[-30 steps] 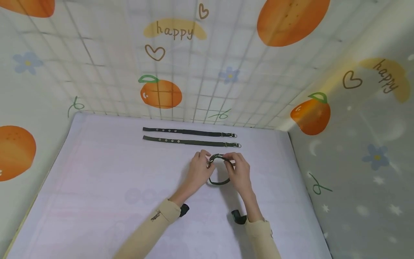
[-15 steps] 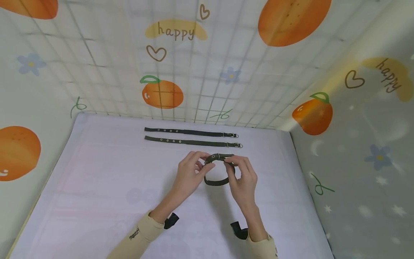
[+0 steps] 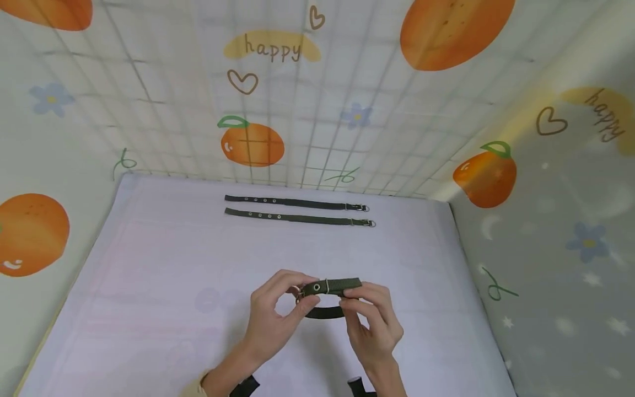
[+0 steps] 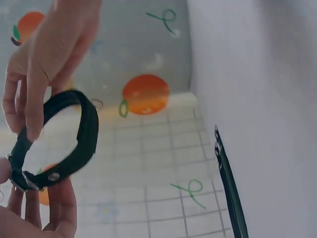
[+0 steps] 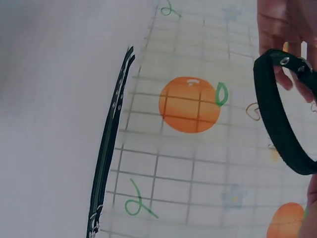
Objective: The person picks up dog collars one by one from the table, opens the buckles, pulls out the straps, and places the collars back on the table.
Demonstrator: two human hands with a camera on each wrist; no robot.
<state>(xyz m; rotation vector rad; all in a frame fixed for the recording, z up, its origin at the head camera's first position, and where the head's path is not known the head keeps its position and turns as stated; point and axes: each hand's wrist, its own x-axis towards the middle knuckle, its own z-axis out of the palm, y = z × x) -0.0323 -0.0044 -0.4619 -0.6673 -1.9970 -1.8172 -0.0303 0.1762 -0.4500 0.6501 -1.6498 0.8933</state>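
Note:
A dark green collar (image 3: 342, 285) is buckled into a loop and held up above the table between both hands. My left hand (image 3: 272, 317) pinches it at the buckle end (image 4: 22, 181), thumb in front and fingers behind. The right hand (image 3: 375, 325) pinches the strap near its free end, which lies through a metal keeper (image 3: 326, 285). One eyelet (image 3: 316, 287) shows between buckle and keeper. In the left wrist view the loop (image 4: 88, 131) hangs between the hands; the right wrist view shows its smooth outer band (image 5: 275, 109).
Two more collars lie flat and parallel near the table's back edge, a black one (image 3: 310, 204) and a green one (image 3: 317, 219), buckles to the right. The white table (image 3: 163, 286) is enclosed by printed curtain walls (image 3: 307, 99) at back and sides.
Both hands have brought the collar toward the body and turned it, so its eyelet and keeper face the head camera. The two collars on the table have not moved.

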